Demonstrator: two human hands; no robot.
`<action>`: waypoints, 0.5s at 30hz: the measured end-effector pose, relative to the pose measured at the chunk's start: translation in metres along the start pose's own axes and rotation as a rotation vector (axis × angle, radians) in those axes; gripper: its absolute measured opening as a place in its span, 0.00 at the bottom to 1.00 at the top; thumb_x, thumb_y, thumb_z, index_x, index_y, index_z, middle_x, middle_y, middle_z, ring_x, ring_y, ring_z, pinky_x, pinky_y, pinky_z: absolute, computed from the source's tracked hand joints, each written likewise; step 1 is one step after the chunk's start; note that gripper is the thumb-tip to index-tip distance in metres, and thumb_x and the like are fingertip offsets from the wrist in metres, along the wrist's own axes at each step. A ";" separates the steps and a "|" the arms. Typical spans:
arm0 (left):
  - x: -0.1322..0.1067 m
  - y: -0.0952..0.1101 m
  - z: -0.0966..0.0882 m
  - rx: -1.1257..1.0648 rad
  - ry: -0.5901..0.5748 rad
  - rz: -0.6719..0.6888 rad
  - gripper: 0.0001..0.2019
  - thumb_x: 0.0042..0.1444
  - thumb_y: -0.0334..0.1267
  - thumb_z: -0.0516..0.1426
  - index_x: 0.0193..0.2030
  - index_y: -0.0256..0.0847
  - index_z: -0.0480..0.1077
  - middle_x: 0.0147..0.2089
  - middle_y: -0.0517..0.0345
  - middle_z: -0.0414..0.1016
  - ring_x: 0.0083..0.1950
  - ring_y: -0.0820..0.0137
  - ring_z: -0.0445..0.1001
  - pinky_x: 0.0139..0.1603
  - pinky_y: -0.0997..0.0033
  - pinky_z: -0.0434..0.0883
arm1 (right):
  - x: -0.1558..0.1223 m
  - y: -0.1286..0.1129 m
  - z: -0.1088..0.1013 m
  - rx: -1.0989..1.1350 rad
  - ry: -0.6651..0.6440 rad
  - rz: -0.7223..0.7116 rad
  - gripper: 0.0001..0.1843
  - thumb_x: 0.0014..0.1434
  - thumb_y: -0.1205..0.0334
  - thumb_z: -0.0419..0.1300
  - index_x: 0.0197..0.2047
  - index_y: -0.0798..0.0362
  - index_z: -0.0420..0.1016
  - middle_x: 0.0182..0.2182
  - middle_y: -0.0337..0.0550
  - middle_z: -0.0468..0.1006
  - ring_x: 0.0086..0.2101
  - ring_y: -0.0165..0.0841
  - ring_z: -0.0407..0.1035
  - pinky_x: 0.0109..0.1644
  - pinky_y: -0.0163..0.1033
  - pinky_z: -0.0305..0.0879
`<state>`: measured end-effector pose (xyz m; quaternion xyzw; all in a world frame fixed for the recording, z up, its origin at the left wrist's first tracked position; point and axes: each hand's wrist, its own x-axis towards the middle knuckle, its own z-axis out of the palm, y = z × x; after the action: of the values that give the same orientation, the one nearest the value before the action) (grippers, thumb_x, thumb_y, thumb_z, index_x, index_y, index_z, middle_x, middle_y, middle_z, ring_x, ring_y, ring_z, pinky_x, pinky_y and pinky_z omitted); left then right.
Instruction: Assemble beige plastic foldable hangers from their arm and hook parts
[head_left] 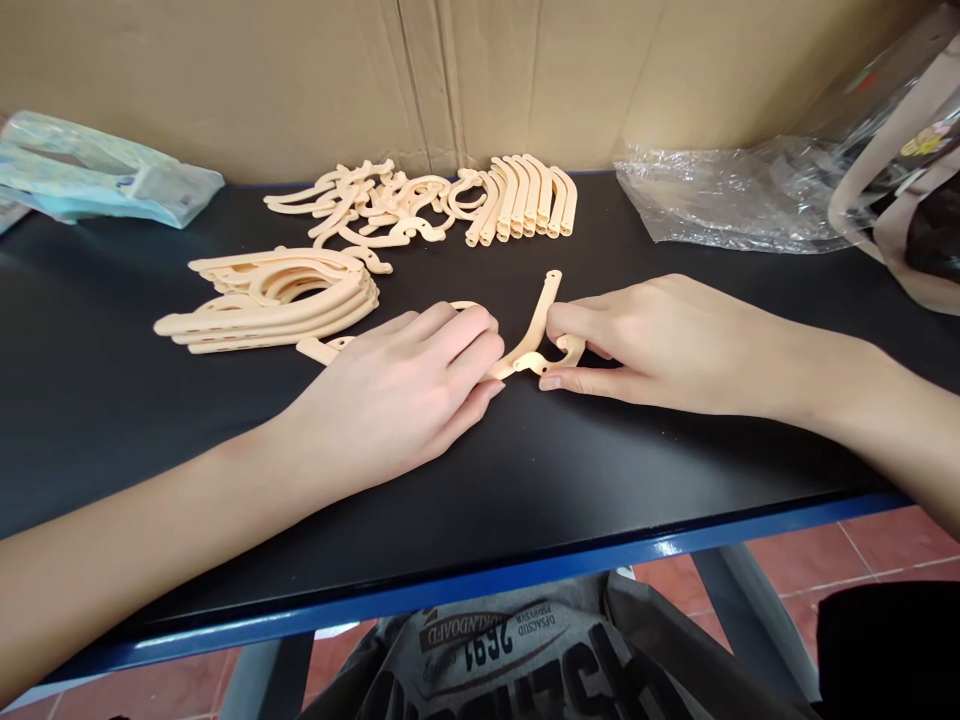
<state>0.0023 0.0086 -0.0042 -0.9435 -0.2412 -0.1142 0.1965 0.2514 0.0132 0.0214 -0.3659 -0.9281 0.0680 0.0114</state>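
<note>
My left hand (409,390) is closed over the joint of a beige plastic folding hanger, low on the black table. One hanger arm (541,310) sticks out upward past its fingertips, and another arm's end (319,350) shows to the left of the hand. Between thumb and forefinger, my right hand (660,345) pinches a small curved hanger hook (574,352). The hook's near end meets the hanger arm beside my left fingertips. Whether the two are joined there is hard to see. The hanger's middle is hidden under my left hand.
Stacked folded hangers (300,310) lie to the left. Behind are a heap of loose hooks (367,205) and a row of hanger arms (525,195). A clear plastic bag (735,200) is at back right, a light-blue packet (112,180) at back left, against cardboard (315,80).
</note>
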 end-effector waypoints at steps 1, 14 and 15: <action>0.000 0.000 0.000 -0.003 -0.001 0.000 0.12 0.71 0.35 0.48 0.43 0.36 0.71 0.48 0.48 0.77 0.43 0.60 0.76 0.40 0.62 0.70 | 0.000 -0.001 0.000 -0.009 0.000 0.001 0.16 0.72 0.49 0.52 0.45 0.53 0.72 0.36 0.43 0.80 0.25 0.31 0.65 0.30 0.38 0.49; 0.000 -0.002 0.001 -0.046 0.003 0.002 0.11 0.71 0.35 0.48 0.43 0.35 0.70 0.47 0.47 0.75 0.42 0.61 0.74 0.39 0.62 0.70 | -0.001 -0.005 0.002 -0.076 0.036 -0.013 0.15 0.72 0.52 0.52 0.41 0.54 0.70 0.35 0.45 0.80 0.24 0.31 0.64 0.28 0.38 0.46; 0.000 -0.003 0.001 -0.051 0.000 -0.001 0.11 0.71 0.35 0.48 0.43 0.36 0.70 0.47 0.47 0.75 0.42 0.61 0.74 0.40 0.62 0.70 | -0.002 -0.005 0.002 -0.076 0.036 -0.013 0.15 0.72 0.52 0.52 0.41 0.54 0.70 0.35 0.45 0.80 0.24 0.31 0.64 0.28 0.38 0.45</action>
<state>0.0011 0.0110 -0.0039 -0.9480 -0.2390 -0.1202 0.1723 0.2487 0.0080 0.0201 -0.3611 -0.9320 0.0261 0.0147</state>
